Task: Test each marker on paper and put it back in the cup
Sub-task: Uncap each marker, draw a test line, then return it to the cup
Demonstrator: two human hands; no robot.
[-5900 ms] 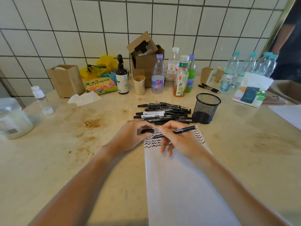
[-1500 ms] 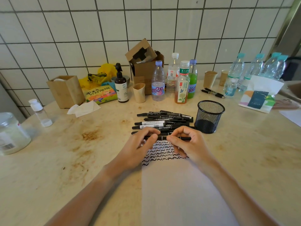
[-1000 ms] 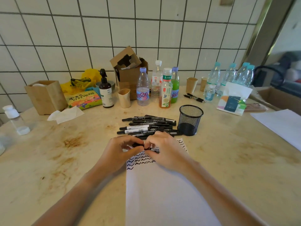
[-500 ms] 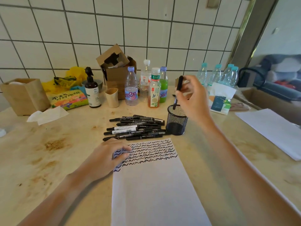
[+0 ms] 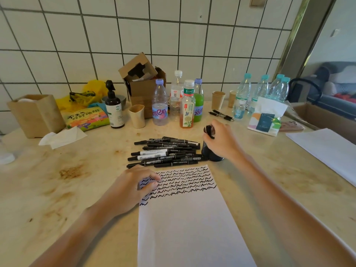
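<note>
A white sheet of paper (image 5: 190, 224) lies in front of me, its top covered in rows of black squiggles. My left hand (image 5: 133, 186) rests on its upper left corner with fingers relaxed. Behind the sheet lies a pile of several black markers (image 5: 165, 151). To the pile's right stands the black mesh cup (image 5: 212, 157), mostly hidden behind my right hand (image 5: 221, 143). That hand is right over the cup's mouth and pinches the top end of a black marker (image 5: 208, 130), which points down into the cup.
Bottles (image 5: 159, 103), paper cups (image 5: 218, 100), a cardboard box (image 5: 142, 83), a pump bottle (image 5: 113, 108) and a snack bag (image 5: 86, 118) line the tiled wall. Two pens (image 5: 221, 115) and a tissue pack (image 5: 266, 118) sit behind the cup. Another sheet (image 5: 327, 149) lies at right.
I capped the marker with both hands. My right hand then lifted it over the cup and has now lowered it into the cup's mouth. My left hand settled on the paper.
</note>
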